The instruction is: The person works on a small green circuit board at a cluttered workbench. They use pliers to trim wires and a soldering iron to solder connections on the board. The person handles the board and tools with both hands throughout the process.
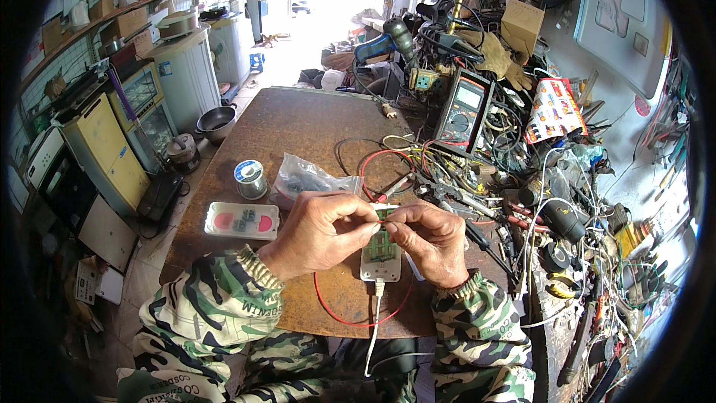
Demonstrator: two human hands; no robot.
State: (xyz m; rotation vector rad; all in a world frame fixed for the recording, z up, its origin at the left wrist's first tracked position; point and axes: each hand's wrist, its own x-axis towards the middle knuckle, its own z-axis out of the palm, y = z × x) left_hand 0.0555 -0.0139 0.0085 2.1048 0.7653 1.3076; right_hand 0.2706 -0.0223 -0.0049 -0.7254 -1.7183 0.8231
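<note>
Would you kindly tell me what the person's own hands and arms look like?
The left hand and right hand wear no gloves. Both the left sleeve and right sleeve are camouflage in green, black and cream, with gathered cuffs; dark lettering marks the left.

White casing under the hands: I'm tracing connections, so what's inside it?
Inside the casing, a green circuit board shows. The left hand and right hand cover parts of it; whatever lies beneath the board is hidden.

A cluttered electrical repair workshop, with a multimeter [463,113], solder spool [254,186], hand tools [525,221] and tangled cables [506,128].
</note>
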